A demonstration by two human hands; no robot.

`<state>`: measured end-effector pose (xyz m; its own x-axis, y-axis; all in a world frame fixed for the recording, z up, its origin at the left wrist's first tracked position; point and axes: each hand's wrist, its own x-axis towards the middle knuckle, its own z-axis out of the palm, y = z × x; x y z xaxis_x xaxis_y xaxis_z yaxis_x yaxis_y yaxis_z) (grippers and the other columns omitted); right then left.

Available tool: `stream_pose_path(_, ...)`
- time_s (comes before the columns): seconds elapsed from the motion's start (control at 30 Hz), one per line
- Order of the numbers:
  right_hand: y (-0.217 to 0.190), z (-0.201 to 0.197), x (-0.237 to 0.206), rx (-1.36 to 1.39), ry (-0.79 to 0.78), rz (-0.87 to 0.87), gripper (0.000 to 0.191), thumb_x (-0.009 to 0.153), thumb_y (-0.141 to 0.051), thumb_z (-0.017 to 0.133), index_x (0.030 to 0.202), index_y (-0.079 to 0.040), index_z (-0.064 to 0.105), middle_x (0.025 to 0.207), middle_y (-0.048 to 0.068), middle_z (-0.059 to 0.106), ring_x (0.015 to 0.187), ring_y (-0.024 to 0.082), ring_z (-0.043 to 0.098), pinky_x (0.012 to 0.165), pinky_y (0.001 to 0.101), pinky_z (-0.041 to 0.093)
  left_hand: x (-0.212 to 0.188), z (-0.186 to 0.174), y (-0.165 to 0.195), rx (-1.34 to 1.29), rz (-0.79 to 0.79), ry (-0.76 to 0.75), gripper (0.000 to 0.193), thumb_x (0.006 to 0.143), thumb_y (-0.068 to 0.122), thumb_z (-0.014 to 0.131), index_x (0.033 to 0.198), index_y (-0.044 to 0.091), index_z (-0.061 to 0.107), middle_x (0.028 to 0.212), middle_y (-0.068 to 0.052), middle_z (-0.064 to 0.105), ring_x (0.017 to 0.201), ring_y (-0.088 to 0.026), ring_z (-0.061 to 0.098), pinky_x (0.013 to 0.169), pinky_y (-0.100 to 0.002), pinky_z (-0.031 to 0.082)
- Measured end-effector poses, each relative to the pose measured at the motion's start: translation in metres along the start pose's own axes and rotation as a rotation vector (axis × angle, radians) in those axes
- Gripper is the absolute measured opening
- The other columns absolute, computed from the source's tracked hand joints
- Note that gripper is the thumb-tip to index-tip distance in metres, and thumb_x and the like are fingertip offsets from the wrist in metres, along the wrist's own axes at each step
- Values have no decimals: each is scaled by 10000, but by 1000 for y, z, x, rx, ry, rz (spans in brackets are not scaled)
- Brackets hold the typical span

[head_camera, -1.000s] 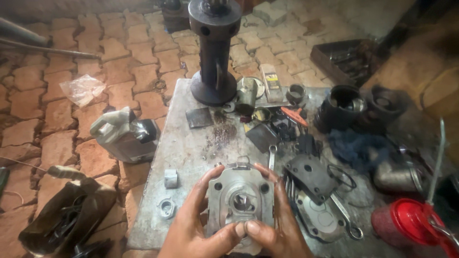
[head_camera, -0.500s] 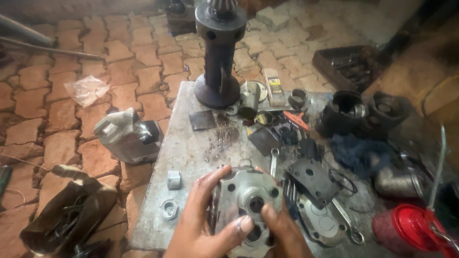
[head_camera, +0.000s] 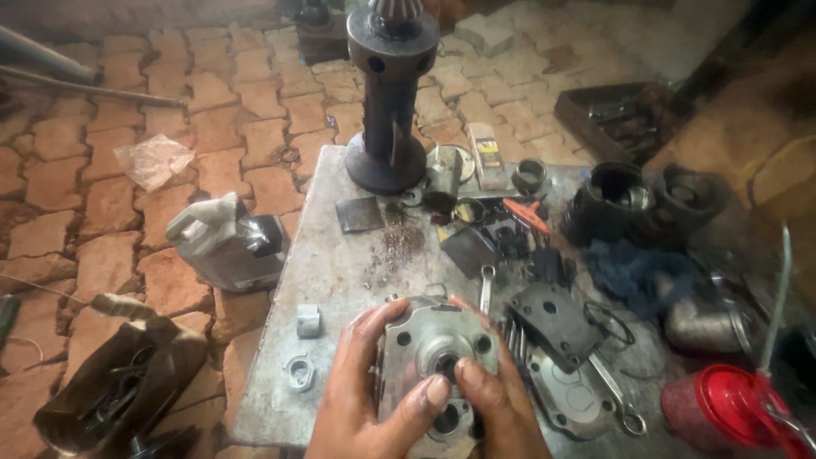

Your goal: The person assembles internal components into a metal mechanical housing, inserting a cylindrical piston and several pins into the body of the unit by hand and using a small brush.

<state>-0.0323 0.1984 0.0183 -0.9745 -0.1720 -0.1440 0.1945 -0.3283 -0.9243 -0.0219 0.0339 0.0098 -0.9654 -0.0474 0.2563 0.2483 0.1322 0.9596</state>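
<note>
We clasp the cast-metal housing (head_camera: 435,361) at lower centre – left hand (head_camera: 361,399), right hand (head_camera: 493,399) closed on its sides – likely heavy, rigid, greasy.

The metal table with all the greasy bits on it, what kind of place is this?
Probably a small outdoor repair workshop for engines. Both hands hold a grey metal engine part, wrenches and dark cylinders lie on the metal table, over a brick floor.
</note>
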Motion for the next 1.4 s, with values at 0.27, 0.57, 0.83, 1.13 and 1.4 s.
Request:
stream_pose_path(0.27,3,-5,-1,-120,-91,-26,803,895,-435,640,1564,-76,379,1443,218,542,1354,333,528,1122,447,348,6,-1,-9,-204,-284,-42,895,744,467,784,1480,58,483,1391,-166,562,1314,-268,618,1082,-397,453)
stream_pose_path(0.57,11,-9,5,-250,-46,-12,747,910,-456,635,1524,-70,456,1540,155,459,1403,256,453,1146,398,331,-4,8,-18,-150,-230,75,781,786,393,797,1423,16,548,1325,-185,608,1251,-256,649,1046,-368,485)
stream_pose_path(0.83,8,-6,7,-233,-57,-2,758,895,-447,637,1521,-65,446,1556,149,444,1454,243,436,1168,385,326,-4,9,-20,-157,-227,113,754,804,373,792,1418,7,551,1309,-172,667,1238,-239,643,1045,-360,474)
stream_pose_path(1.13,2,-7,3,-198,-263,-103,1004,862,-422,714,1631,-74,171,1622,228,316,1529,346,314,1200,476,216,9,-6,-21,-354,-308,14,863,791,330,774,1524,31,430,1313,-196,665,1204,-244,637,1038,-369,476)
stream_pose_path(1.4,2,-11,1,-247,-113,-58,922,814,-377,606,1625,-104,260,1602,178,338,1494,308,332,1213,443,217,-1,-6,-11,-400,-326,-99,1014,706,178,822,1564,58,297,1413,-214,586,1287,-278,641,1063,-389,482)
